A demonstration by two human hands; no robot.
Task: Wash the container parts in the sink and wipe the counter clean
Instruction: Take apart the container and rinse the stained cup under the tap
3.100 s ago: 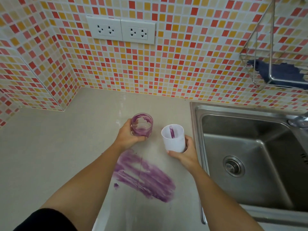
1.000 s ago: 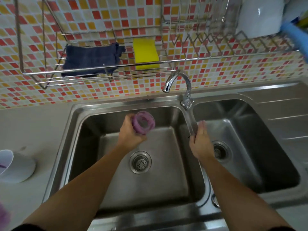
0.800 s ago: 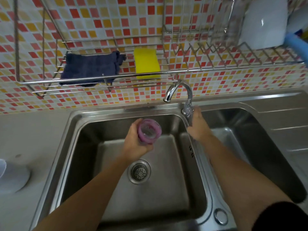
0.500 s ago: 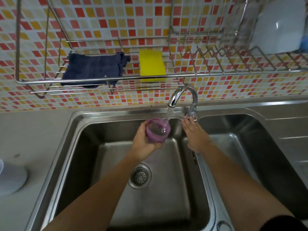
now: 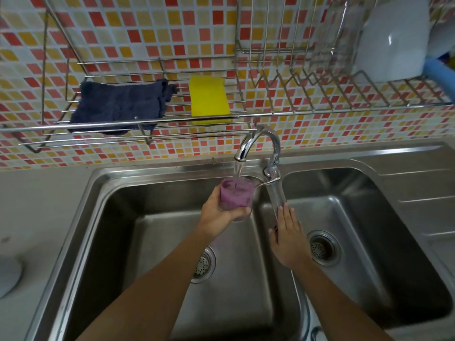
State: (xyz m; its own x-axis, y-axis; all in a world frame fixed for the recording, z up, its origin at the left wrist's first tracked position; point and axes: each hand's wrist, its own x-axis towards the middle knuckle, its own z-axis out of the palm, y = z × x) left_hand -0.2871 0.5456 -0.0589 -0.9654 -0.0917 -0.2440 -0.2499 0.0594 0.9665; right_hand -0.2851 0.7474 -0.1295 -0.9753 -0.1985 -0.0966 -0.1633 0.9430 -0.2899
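Purple-stained cup point(image 5: 236, 196) fills under the running tap point(image 5: 258, 143), left hand point(image 5: 219, 212) clamped around it (over the left basin point(image 5: 138, 207)). Right hand point(image 5: 288, 235) hangs flat, fingers apart, empty.

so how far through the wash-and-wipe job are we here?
Done: nothing visibly clean yet. In hand: left hand holds the purple-smeared clear cup under the running chrome tap; right hand is open and empty. Left: scrubbing, and the counter wipe; dark blue cloth and yellow sponge sit unused on the rack.
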